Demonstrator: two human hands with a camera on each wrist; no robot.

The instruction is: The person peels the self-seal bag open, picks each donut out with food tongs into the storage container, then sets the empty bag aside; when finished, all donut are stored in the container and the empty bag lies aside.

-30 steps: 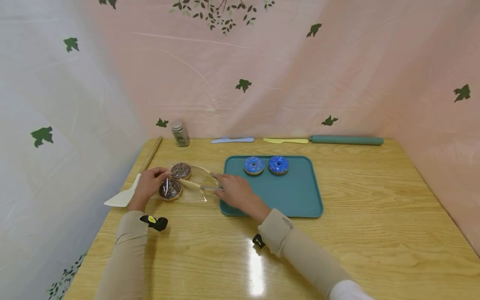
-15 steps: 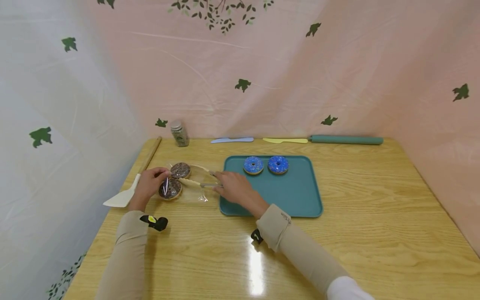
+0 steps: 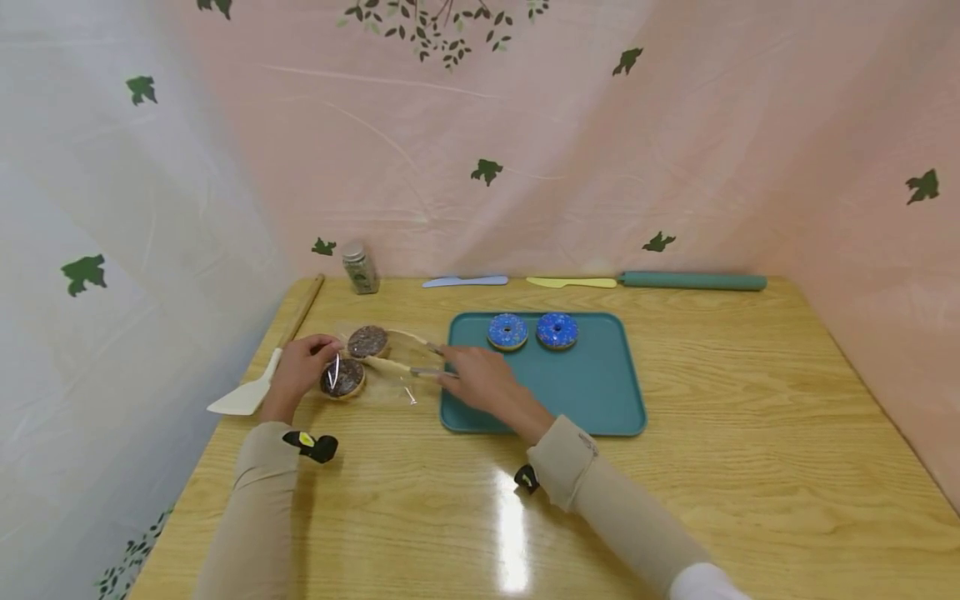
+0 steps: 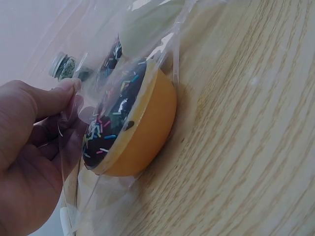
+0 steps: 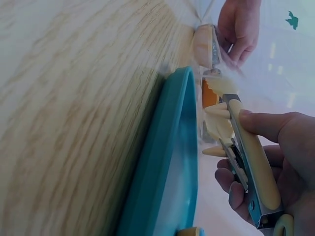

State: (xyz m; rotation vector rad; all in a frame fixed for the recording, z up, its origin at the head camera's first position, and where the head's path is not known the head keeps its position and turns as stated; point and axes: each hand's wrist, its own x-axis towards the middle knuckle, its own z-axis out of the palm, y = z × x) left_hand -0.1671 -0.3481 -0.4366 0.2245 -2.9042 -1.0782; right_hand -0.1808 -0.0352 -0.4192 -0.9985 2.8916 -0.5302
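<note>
My left hand (image 3: 298,373) pinches the edge of a clear plastic bag (image 4: 165,42) between thumb and fingers. Inside the bag are two chocolate-topped doughnuts with sprinkles; the nearer doughnut (image 3: 342,378) lies close to my left fingers, orange-sided in the left wrist view. My right hand (image 3: 487,383) holds a pair of cream-tipped tongs (image 5: 256,162) by its handles. The tong tips reach into the bag, on either side of the farther doughnut (image 3: 368,342). How firmly they grip it is hard to tell.
A teal tray (image 3: 555,400) with two blue doughnuts (image 3: 557,330) lies under and beyond my right hand. A spatula (image 3: 243,398) lies left. Along the back are a spice jar (image 3: 362,268), a blue knife (image 3: 467,281), a yellow knife (image 3: 573,282) and a green rolling pin (image 3: 693,281).
The right hand and tongs have shifted slightly right, and the farther chocolate doughnut has moved a little right with them. The left hand keeps its place on the bag.
</note>
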